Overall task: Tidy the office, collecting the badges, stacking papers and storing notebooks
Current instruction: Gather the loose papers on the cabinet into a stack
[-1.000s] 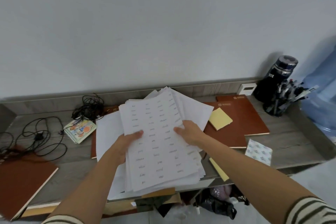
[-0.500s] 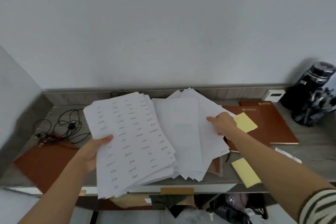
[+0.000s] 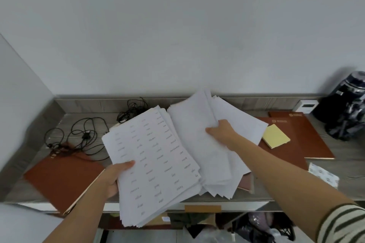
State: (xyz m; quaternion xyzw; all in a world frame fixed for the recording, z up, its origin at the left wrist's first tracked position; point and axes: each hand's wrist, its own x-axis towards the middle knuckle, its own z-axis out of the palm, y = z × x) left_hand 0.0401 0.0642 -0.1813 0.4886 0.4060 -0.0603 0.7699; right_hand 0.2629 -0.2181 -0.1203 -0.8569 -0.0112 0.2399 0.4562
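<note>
We note left hand (image 3: 114, 178) grips printed stack (image 3: 156, 165), frame centre | right hand (image 3: 221, 134) grips loose sheets (image 3: 205, 144), centre-right | hands apart

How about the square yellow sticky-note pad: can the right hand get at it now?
Probably not yet: the right hand grips a fanned sheaf of white papers. The yellow pad lies uncovered on a brown notebook right of that hand.

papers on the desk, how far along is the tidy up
Nothing looks finished. In hand: the left hand grips a printed stack, the right hand grips loose sheets, not yet merged. Left to do: the left notebook and right notebooks lie on the desk. No badges are recognisable.
</note>
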